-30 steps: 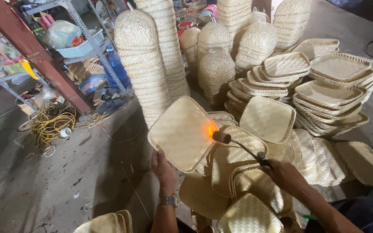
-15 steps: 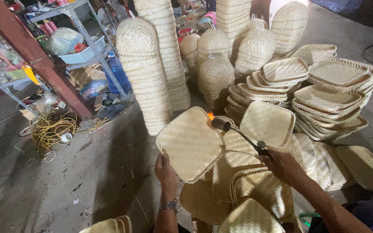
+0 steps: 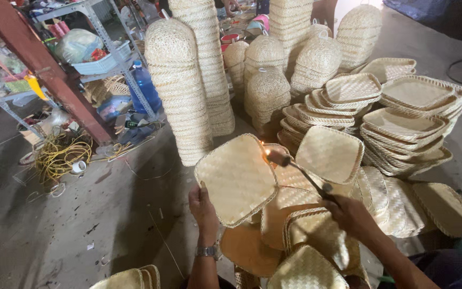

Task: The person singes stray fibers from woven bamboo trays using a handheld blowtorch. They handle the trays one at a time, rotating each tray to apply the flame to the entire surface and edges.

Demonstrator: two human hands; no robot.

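My left hand (image 3: pixel 203 209) grips the lower left edge of a square woven bamboo tray (image 3: pixel 236 177), held up with its underside toward me. My right hand (image 3: pixel 351 214) holds a gas torch (image 3: pixel 301 172) by its handle. The torch's nozzle points at the tray's upper right rim, where a small orange flame (image 3: pixel 266 152) touches the weave. A wristwatch (image 3: pixel 207 250) sits on my left wrist. Below the tray lie several more woven trays (image 3: pixel 306 235) in a loose heap.
Tall stacks of woven baskets (image 3: pixel 180 85) stand behind the tray. Piles of square woven trays (image 3: pixel 407 120) fill the right side. A metal shelf rack (image 3: pixel 102 53), a red beam (image 3: pixel 44 69), a blue water bottle (image 3: pixel 144 88) and yellow cable (image 3: pixel 60 155) crowd the left. Bare concrete floor (image 3: pixel 81 225) lies lower left.
The torch flame has moved from the tray's middle right up to its upper right rim. My left hand has tilted and raised the tray slightly.
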